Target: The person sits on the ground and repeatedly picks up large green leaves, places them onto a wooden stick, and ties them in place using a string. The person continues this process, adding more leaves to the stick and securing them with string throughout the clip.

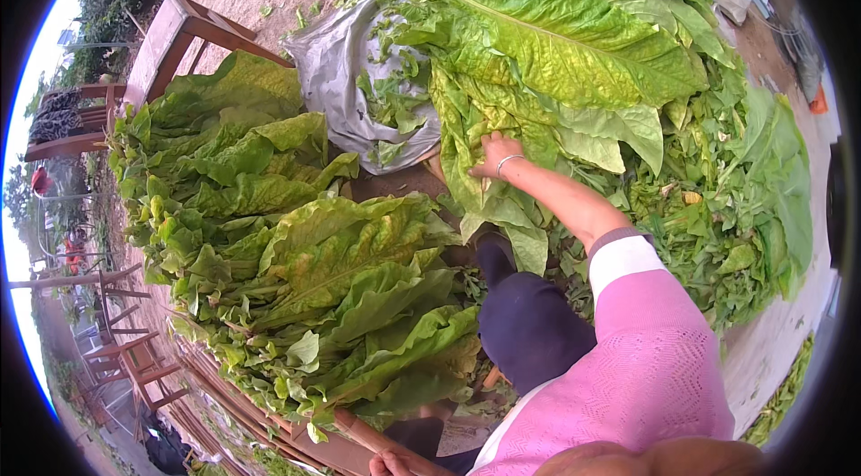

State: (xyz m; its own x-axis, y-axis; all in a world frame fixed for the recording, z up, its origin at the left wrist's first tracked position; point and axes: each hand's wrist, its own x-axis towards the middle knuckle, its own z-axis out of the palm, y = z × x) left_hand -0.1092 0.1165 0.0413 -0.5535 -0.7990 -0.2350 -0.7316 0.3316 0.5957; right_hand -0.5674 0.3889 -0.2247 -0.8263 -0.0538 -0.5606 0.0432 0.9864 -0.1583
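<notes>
My right hand [499, 154], with a bracelet at the wrist, grips a yellow-green tobacco leaf [464, 113] at the near edge of a large leaf heap [578, 46]. The heap's leaves are broad and partly yellowed. At the bottom edge, my left hand [391, 462] is partly cut off, its fingers curled around a wooden pole [360, 432]. That pole's far part disappears under tobacco leaves [323, 274], which lie in overlapping rows before me. My knee [531, 321] in dark trousers sits between these leaves and the heap.
A wooden bench [158, 39] stands beyond the leaf rows, with a wooden chair [141, 365] farther along. A pale plastic sheet [336, 66] holds leaf scraps. Several long poles [229, 395] lie beside the rows. More loose leaves [753, 207] are piled at my side.
</notes>
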